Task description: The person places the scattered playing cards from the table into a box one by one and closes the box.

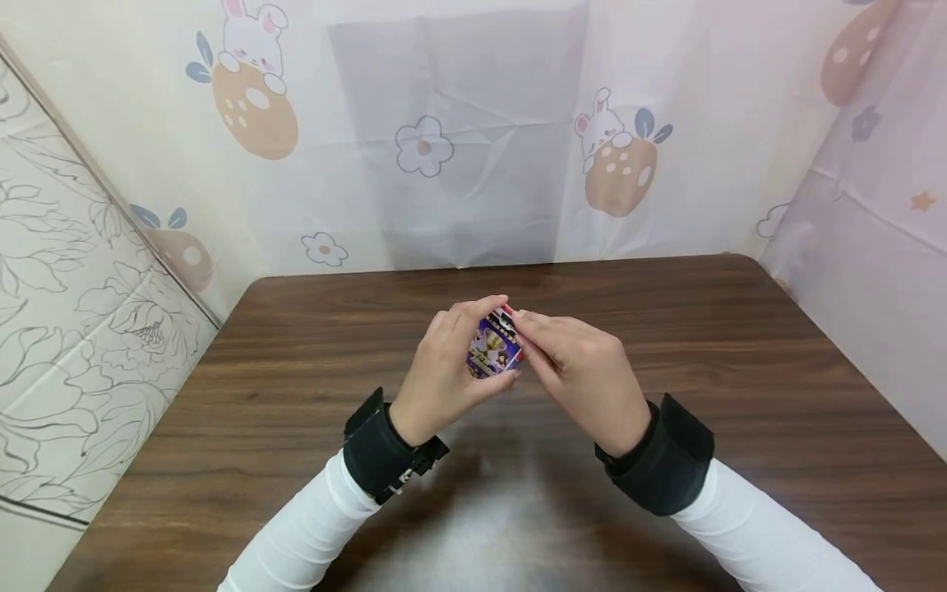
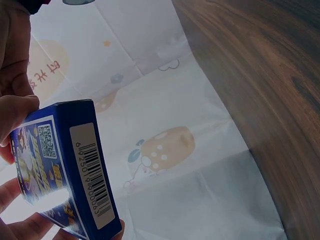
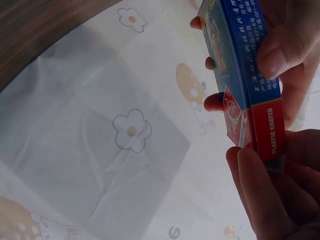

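A small playing-card box [image 1: 491, 349], mostly blue and purple with a red end, is held up above the table between both hands. My left hand [image 1: 441, 360] grips it along its edges, thumb on one side and fingers on the other. At the red end, my right hand [image 1: 586, 367] pinches the box with thumb and fingers. A barcode label and a QR code show on the card box [image 2: 92, 170] in the left wrist view. In the right wrist view the card box [image 3: 267, 131] reads "PLASTIC COATED" on its red part; the right fingertips partly hide that end.
Beneath the hands is a dark brown wooden table [image 1: 311, 395]. A white curtain [image 1: 488, 205] with rabbit and flower prints hangs behind it. A panel [image 1: 81, 329] with line-drawn flowers stands along the left side. Each wrist wears a black band [image 1: 658, 460].
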Action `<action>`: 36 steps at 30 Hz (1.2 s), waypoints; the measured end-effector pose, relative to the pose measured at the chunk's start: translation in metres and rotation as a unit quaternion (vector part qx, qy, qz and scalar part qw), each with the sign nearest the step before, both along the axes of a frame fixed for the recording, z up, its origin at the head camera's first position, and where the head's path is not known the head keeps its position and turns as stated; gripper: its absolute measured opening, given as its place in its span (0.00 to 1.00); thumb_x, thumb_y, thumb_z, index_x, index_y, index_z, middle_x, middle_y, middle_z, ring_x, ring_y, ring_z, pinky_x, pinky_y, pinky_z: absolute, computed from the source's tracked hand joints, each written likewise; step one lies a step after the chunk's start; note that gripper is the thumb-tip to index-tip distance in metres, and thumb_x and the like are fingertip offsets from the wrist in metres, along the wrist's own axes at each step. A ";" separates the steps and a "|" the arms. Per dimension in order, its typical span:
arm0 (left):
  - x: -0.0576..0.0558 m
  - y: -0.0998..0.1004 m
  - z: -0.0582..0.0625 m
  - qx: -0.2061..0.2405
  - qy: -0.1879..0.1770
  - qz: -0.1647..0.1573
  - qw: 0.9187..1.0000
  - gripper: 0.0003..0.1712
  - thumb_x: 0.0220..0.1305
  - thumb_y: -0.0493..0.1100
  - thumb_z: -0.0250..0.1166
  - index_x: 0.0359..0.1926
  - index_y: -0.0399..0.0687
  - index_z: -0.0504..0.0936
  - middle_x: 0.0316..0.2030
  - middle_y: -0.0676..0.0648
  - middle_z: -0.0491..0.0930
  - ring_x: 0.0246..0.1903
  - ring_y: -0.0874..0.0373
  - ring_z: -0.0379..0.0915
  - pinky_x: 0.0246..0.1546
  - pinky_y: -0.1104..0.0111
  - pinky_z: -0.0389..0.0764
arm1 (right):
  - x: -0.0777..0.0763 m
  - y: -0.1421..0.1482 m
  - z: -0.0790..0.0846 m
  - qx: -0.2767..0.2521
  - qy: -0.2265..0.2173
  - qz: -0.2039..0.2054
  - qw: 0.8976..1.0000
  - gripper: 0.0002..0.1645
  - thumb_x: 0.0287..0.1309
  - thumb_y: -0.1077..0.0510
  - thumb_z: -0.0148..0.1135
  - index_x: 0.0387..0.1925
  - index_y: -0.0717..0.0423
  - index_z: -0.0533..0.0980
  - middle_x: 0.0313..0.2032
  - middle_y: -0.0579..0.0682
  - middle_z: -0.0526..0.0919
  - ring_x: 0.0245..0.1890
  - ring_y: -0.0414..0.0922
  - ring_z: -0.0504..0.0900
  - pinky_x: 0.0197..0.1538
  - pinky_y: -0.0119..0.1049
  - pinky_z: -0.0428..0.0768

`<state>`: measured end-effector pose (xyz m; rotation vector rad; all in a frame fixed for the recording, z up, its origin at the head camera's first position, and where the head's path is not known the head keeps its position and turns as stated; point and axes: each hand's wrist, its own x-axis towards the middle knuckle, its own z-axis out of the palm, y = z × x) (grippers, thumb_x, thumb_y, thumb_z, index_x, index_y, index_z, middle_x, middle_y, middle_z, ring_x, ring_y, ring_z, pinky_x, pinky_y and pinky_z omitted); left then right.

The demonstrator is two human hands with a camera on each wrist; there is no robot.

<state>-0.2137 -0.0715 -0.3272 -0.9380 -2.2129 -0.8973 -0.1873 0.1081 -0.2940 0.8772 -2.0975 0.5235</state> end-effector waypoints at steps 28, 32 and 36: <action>0.001 -0.002 0.000 -0.027 0.016 -0.010 0.999 0.38 0.48 0.46 0.74 0.59 0.43 0.69 0.53 0.46 0.75 0.46 0.56 0.70 0.44 0.65 0.70 | 0.010 0.001 -0.016 0.039 0.018 0.025 0.999 0.31 0.46 0.66 0.70 0.56 0.62 0.75 0.50 0.58 0.81 0.50 0.51 0.80 0.50 0.44 0.77; -0.009 -0.006 0.000 -0.063 -0.010 -0.011 0.998 0.39 0.48 0.49 0.73 0.60 0.46 0.68 0.50 0.47 0.76 0.42 0.57 0.69 0.41 0.66 0.70 | 0.006 0.016 -0.013 0.012 -0.087 0.044 0.995 0.36 0.50 0.62 0.68 0.62 0.60 0.69 0.55 0.58 0.78 0.53 0.50 0.77 0.51 0.45 0.76; -0.027 -0.008 0.005 -0.143 -0.065 -0.008 0.988 0.40 0.47 0.50 0.73 0.61 0.51 0.68 0.47 0.47 0.76 0.42 0.56 0.68 0.42 0.66 0.71 | 0.004 0.030 -0.008 -0.019 -0.138 0.038 0.990 0.34 0.53 0.64 0.66 0.63 0.59 0.68 0.55 0.58 0.78 0.49 0.49 0.80 0.47 0.45 0.78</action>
